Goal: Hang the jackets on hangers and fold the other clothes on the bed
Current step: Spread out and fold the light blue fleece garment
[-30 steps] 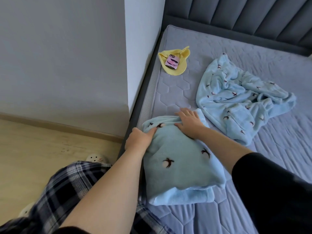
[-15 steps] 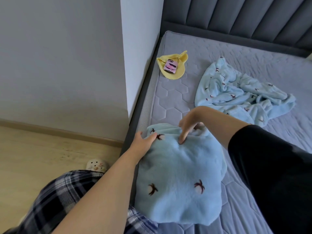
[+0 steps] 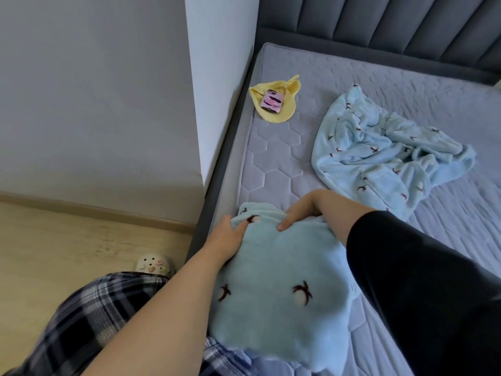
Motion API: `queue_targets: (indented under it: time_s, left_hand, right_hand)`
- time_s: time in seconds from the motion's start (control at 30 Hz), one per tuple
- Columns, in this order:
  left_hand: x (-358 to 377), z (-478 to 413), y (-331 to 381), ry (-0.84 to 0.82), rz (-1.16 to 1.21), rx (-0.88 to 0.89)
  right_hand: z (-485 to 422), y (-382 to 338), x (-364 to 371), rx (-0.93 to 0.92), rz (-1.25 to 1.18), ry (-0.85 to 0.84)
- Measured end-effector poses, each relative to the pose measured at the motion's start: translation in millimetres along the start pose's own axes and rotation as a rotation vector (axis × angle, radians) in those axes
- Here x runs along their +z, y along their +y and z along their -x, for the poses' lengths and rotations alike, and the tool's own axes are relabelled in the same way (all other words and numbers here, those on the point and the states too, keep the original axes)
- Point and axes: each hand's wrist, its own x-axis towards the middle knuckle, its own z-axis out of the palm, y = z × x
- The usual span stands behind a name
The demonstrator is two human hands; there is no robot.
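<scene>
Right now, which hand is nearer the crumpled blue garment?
Right. The right hand is just beside the crumpled garment; the left hand is farther, at the mattress edge.

Two blue fleece garments [image 3: 276, 280] [image 3: 379, 153], one yellow cloth [image 3: 274, 118], one phone [image 3: 272, 101]

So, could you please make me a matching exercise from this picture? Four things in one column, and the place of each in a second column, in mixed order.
Things
1. folded blue garment
2. crumpled blue garment
3. phone
4. slipper

Places
A. on the yellow cloth
B. on the wooden floor
C. held by the left hand and the right hand at the near edge of the mattress
D. lying loose on the mattress, further to the right

Pairs: 1-C, 2-D, 3-A, 4-B
</scene>
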Motion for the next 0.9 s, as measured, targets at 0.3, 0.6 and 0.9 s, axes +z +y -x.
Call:
queue_targets:
  time_s: [0.3, 0.6, 0.9]
  left_hand:
    - [4, -5, 6, -0.088, -0.012, 0.008]
    - [-3, 7, 48, 0.022, 0.671, 0.167]
    - [-18, 17, 46, 0.116, 1.033, 0.057]
  right_hand:
    - [-8, 39, 41, -0.213, -0.364, -0.050]
    - [66, 44, 0, -0.350, -0.409, 0.117]
    - [220, -1, -68, -0.642, -0.267, 1.156]
